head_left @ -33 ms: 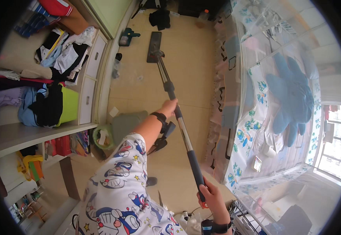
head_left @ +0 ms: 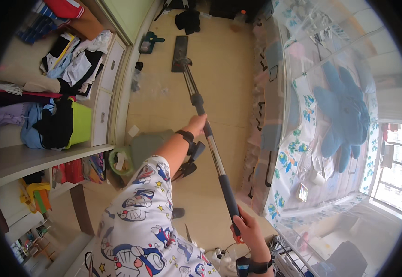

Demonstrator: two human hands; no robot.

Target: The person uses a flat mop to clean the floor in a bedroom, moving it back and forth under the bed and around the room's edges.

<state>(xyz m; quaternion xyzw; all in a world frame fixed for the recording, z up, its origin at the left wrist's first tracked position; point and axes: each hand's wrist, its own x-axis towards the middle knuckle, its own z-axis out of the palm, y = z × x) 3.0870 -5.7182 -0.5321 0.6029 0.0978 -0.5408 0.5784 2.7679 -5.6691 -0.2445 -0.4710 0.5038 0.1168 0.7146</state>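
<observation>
Right hand (head_left: 250, 233) wrapped round the dark grip (head_left: 229, 198) at the upper end of a flat mop (head_left: 215, 152), thumb laid along it; left hand (head_left: 197, 125) clamped on the dark section further down, just below a collar (head_left: 196, 99). Mop lies slantwise over the floor (head_left: 228, 78) to the left of the bed (head_left: 271, 134): grip end near the bed's near corner, flat grey head (head_left: 179, 51) well apart from its side and toward its far end. Head appears to sit flat on the tiles, joined to the pole by a hinge. Judged light for its length and stiff along the pole; head likely swivels at the hinge, so the far end may feel loose. Bare metal stretches look smooth and probably slippery, more so with damp fingers; dark sleeves should give better purchase. Best hold: one hand on the upper grip, the other on the lower dark section, clear of the collar, which may be an adjusting joint. Nothing fragile about the mop itself. Also left of the bed: green handheld device (head_left: 150, 42), beyond the head; dark cloth (head_left: 188, 21), toward the bed's far end.
</observation>
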